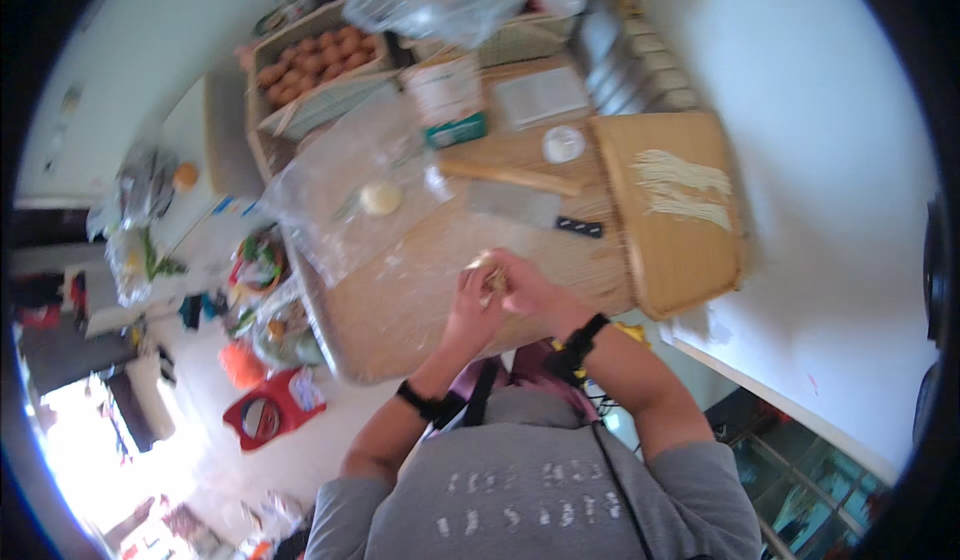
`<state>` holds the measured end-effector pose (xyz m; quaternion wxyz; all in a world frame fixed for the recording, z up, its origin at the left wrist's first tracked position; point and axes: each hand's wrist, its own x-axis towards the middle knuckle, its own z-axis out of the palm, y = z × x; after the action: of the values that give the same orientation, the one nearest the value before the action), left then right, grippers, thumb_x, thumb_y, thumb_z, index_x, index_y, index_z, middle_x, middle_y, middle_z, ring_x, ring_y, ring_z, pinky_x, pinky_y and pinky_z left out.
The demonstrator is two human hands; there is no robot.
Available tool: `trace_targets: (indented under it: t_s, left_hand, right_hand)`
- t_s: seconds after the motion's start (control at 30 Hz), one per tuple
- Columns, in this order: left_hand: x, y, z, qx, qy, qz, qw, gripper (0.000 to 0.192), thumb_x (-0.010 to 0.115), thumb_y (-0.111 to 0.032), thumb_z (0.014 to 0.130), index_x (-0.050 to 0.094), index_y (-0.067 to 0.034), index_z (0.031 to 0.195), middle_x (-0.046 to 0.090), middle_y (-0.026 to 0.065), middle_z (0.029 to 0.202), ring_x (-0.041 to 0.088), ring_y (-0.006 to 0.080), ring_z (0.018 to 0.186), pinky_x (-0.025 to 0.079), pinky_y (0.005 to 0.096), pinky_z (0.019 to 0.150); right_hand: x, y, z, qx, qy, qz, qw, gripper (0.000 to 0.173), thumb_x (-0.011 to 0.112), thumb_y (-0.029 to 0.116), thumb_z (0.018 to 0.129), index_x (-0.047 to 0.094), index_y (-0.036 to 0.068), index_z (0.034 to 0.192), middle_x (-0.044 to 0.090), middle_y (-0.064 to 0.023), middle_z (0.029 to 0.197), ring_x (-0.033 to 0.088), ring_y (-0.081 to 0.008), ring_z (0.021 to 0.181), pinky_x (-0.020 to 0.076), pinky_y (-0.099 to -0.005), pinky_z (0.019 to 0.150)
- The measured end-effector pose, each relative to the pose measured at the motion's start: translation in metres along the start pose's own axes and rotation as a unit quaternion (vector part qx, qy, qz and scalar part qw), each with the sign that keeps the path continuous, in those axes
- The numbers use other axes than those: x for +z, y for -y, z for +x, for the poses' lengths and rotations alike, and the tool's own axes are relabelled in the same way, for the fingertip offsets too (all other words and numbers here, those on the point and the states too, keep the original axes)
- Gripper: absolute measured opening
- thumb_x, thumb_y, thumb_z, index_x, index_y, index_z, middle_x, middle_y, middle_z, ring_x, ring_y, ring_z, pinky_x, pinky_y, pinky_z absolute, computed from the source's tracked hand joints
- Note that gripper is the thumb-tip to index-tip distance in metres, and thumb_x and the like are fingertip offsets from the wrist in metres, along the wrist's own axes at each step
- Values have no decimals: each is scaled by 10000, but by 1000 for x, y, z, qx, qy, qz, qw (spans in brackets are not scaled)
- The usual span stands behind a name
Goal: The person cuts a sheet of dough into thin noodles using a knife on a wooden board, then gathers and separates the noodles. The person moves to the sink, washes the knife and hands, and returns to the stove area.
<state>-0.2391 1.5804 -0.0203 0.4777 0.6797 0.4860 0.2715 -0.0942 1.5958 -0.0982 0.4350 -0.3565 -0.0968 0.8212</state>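
Observation:
Close together above the near part of a floured wooden board [382, 305], my left hand [476, 301] and my right hand [529, 282] grip a small pale lump, seemingly dough [495, 281]. Fingers and blur hide most of its shape. Beyond them lies a cleaver with a broad blade [514, 203] and a black handle [579, 226]. A wooden rolling pin [510, 175] rests just behind the blade. To the left, a round ball of dough [381, 197] sits on or under a clear plastic sheet [330, 177]; which one I cannot tell.
Cut noodles [681, 189] lie on a woven bamboo tray [660, 267] at the right. Behind the rolling pin stand a paper flour bag [450, 99], a small white bowl [563, 144] and a flat clear-lidded box [541, 98]. Brown eggs [319, 61] fill a basket at the back left.

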Motion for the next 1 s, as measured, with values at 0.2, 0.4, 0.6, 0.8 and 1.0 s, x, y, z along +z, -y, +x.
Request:
trace_targets:
  t_s: [0.2, 0.4, 0.6, 0.8, 1.0]
  left_hand:
    - [-5, -58, 10, 181, 16, 103, 978, 277, 623, -13, 874, 616, -12, 1151, 582, 184, 1214, 578, 328, 1114, 486, 425, 929]
    - [-28, -69, 20, 78, -47, 119, 989, 249, 602, 24, 855, 634, -30, 1096, 605, 163, 1215, 590, 323, 1112, 496, 402, 894]
    - [-43, -43, 19, 51, -81, 116, 989, 213, 585, 24, 865, 643, -39, 1060, 646, 136, 1164, 610, 299, 1075, 504, 379, 836]
    - [-43, -26, 7, 16, -78, 104, 991, 179, 572, 12, 880, 647, -41, 1034, 667, 111, 1120, 623, 277, 1051, 508, 369, 821]
    - [-41, -26, 6, 24, -60, 104, 992, 180, 570, 11, 884, 647, -38, 1038, 668, 115, 1112, 629, 277, 1036, 514, 366, 808]
  right_hand:
    - [-18, 19, -11, 103, -31, 226, 968, 167, 630, 263, 945, 638, 107, 1007, 658, -68, 907, 650, -238, 830, 542, -385, 669]
    - [-60, 96, -74, 33, -105, 283, 953, 219, 610, 258, 962, 628, 68, 1070, 660, -104, 960, 636, -280, 817, 541, -396, 673]
    - [-142, 176, -170, -279, -180, -275, 902, 234, 624, 236, 950, 623, 29, 1059, 669, -88, 903, 660, -193, 760, 572, -351, 670]
    - [-195, 203, -190, -88, -380, -281, 877, 214, 692, 97, 848, 652, -15, 1026, 663, -80, 829, 664, -164, 687, 563, -331, 551]
    - [-227, 219, -223, -48, -406, -368, 835, 271, 694, 97, 845, 670, -42, 1077, 687, -118, 779, 661, -173, 591, 529, -313, 474]
